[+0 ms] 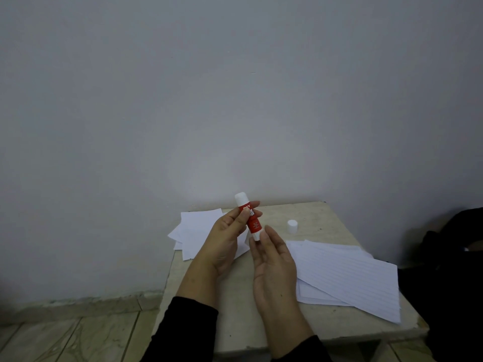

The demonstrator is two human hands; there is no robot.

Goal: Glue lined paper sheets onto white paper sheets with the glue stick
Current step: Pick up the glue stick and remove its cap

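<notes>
A red glue stick (251,220) with white ends is held upright and slightly tilted above the small table (324,215). My left hand (224,241) grips its red middle with curled fingers. My right hand (274,265) pinches its lower white end between thumb and fingertip. Its white cap (292,226) stands alone on the table to the right. Plain white paper sheets (194,231) lie in a loose pile at the back left, partly hidden by my left hand. Lined paper sheets (347,275) lie fanned out on the right side.
The table stands against a bare grey wall (235,100). A dark bag or cloth (449,270) sits close to the table's right edge. Tiled floor (65,335) shows at the lower left. The lined pile overhangs the right front corner.
</notes>
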